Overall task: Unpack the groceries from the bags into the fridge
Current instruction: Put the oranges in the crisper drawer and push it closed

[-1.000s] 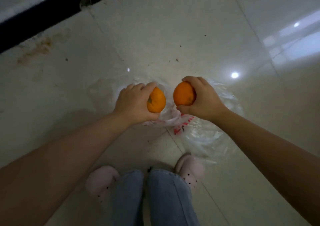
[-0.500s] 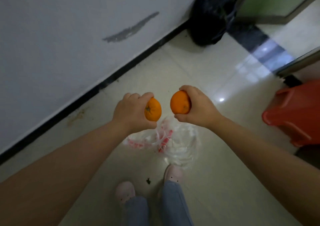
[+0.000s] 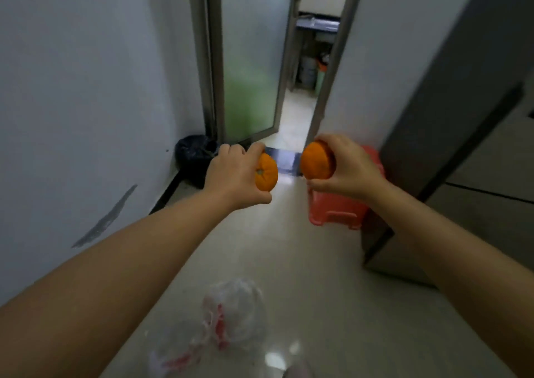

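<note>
Left hand (image 3: 231, 176) gripped one orange (image 3: 265, 173) at frame centre, fingers curled over the top, thumb under it, stem end facing the camera. Right hand (image 3: 344, 169) gripped a second orange (image 3: 315, 160) the same way, just right of centre; the two fruits were near each other, not touching. Both arms were stretched forward at matching height, which reads as a carry: one fruit per hand, so no spare hand for a door. Clear plastic bag (image 3: 228, 319) with red print lay crumpled on the floor (image 3: 303, 276) at lower centre, blurred, contents not readable. Grey fridge (image 3: 476, 160) stood at the right edge, doors looked shut from this angle. Red stool (image 3: 338, 212) sat just beside it, partly behind the right hand. Black bin bag (image 3: 193, 158) in the corner left of centre, open doorway (image 3: 303, 74) at top centre.
</note>
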Demonstrator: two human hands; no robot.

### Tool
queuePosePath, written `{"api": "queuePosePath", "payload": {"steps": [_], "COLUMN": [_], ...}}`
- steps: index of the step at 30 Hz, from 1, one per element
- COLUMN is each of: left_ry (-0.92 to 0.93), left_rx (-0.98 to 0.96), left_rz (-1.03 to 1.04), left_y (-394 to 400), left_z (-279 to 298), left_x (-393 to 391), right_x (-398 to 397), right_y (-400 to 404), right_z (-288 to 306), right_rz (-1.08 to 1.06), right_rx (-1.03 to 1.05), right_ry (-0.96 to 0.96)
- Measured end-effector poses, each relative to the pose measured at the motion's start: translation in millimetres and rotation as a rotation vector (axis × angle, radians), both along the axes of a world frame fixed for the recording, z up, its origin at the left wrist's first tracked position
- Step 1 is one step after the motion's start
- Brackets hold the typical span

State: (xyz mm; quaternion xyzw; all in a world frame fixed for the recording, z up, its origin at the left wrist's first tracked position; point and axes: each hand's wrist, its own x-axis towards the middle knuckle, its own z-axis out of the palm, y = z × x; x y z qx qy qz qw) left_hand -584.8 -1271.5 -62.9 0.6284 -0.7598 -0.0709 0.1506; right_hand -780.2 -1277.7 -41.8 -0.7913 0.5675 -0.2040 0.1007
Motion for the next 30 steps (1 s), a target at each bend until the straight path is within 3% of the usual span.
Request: {"api": "queuePosePath", "payload": {"steps": [7,17,24,30], "left_ry": [0.032,0.239,0.269,0.345], "left_rx": [-0.193,-0.232,-0.212,-0.332], "left_rz": [-0.331,-0.541,-0.487,-0.434], "left_y": [43,86,60,-15], "left_z": [98,156,174,207], "left_x": [-201,-496,-638,-726], "right_x": [-195,-458,-590,-683], "right_y": [113,203,171,92], "right_z": [106,181,211,237], "right_rz": [-0.327,-0.529,-0.619,-0.655], "right_rx": [-0.168,-0.327,-0.395,-0.504], "right_ry": [0.04,0.133,0.112,0.053]}}
